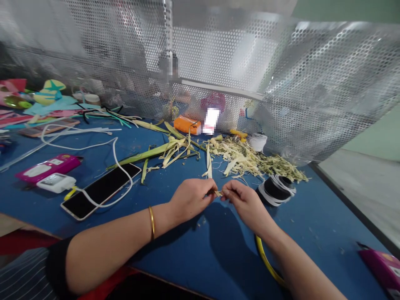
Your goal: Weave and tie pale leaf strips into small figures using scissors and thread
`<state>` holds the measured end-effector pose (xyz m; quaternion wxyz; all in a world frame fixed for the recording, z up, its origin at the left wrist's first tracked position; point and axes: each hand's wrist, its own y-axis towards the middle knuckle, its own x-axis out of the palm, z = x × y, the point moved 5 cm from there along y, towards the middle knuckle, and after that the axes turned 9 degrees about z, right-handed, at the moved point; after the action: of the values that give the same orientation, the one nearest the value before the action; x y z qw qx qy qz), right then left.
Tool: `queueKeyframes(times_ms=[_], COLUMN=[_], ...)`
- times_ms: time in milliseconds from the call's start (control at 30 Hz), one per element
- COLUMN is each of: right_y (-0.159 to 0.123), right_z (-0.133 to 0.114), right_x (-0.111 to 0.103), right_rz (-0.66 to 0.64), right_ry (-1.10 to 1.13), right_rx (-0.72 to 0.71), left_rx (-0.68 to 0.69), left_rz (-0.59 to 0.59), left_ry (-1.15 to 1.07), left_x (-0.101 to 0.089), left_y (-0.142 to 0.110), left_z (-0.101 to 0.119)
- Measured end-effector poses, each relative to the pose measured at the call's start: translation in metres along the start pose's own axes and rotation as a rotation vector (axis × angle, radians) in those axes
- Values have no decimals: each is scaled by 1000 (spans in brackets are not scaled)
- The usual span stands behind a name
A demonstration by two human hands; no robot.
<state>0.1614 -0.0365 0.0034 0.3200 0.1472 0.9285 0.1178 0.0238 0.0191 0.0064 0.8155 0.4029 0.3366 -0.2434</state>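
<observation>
Above the middle of the blue table, my left hand [194,198] and my right hand [242,200] meet almost fingertip to fingertip. Both are closed in a pinch on a small pale piece of dried leaf [218,193], mostly hidden by the fingers. Behind my left hand a pale leaf strip [209,160] lies on the table. Farther back are long green-yellow leaves [146,154] and a heap of shredded leaf bits [239,155]. Just right of my right hand stands a black spool wound with white cord [276,190].
A phone [100,192] with a white cable [116,152] and a magenta packet [48,168] lie to the left. An orange packet [187,124] stands near the perforated metal screen [218,54]. A yellow ring-shaped edge [265,259] shows beneath my right forearm. Another magenta packet [381,266] lies far right.
</observation>
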Motion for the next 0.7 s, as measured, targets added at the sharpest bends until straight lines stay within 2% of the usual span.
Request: queueKeyframes(times_ms=[100, 167, 267, 367, 467, 600, 700], right_y=[1, 1, 0, -2, -4, -7, -9], right_z=[0, 1, 7, 11, 9, 0, -4], right_x=[1, 4, 11, 16, 17, 19, 21], right_rz=[14, 2, -94, -204, -255, -310, -343], right_ry=[-30, -44, -66, -94, -138, -169, -174], right_rx=[-7, -21, -16, 2, -26, -63, -84], left_rx=[176, 270, 309, 263, 167, 15, -76], left_rz=[-8, -56, -151, -232, -283, -321, -348], left_ry=[184, 288, 403, 451, 404, 294, 173], left_x=[1, 4, 13, 21, 21, 10, 1], left_y=[-5, -10, -17, -23, -27, -29, -27], left_z=[9, 16, 25, 33, 39, 35, 23])
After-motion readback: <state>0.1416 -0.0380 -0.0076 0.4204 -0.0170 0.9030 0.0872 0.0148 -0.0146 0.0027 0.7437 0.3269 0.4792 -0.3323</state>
